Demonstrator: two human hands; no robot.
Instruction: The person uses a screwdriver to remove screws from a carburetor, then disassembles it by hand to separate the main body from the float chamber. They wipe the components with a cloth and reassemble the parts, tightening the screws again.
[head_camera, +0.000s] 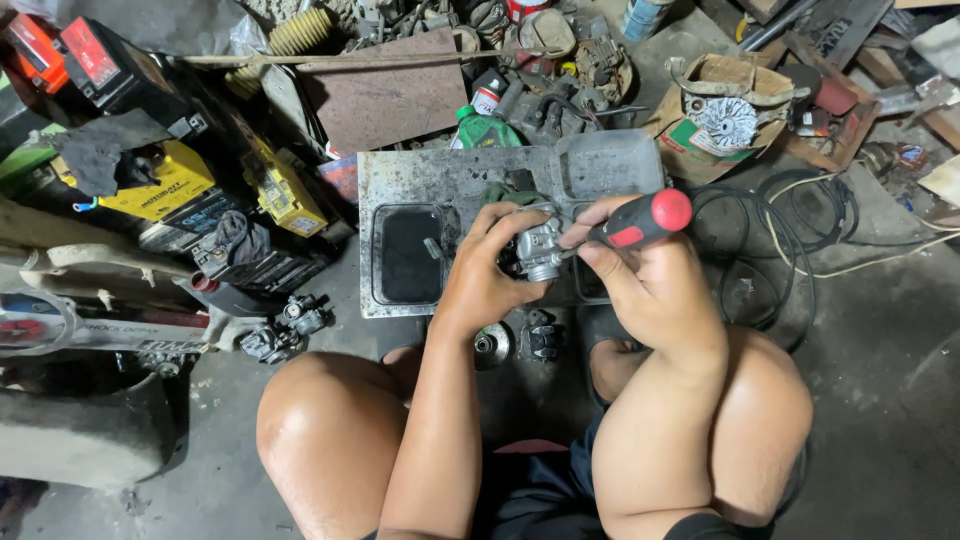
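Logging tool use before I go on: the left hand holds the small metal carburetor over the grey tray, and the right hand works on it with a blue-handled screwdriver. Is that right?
Not quite: the handle is red and black, not blue. In the head view the left hand holds the carburetor over the grey tray, and the right hand works on it with the screwdriver.

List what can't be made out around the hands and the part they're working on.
Head view only:
- Screwdriver tip: hidden where it meets the carburetor, behind the right hand.
- Carburetor's left side: covered by the left hand.
- Metal tray near edge: blocked by both hands.
- Dark tray compartment: contents too dark to tell.
- Small parts on the floor: too small to identify.
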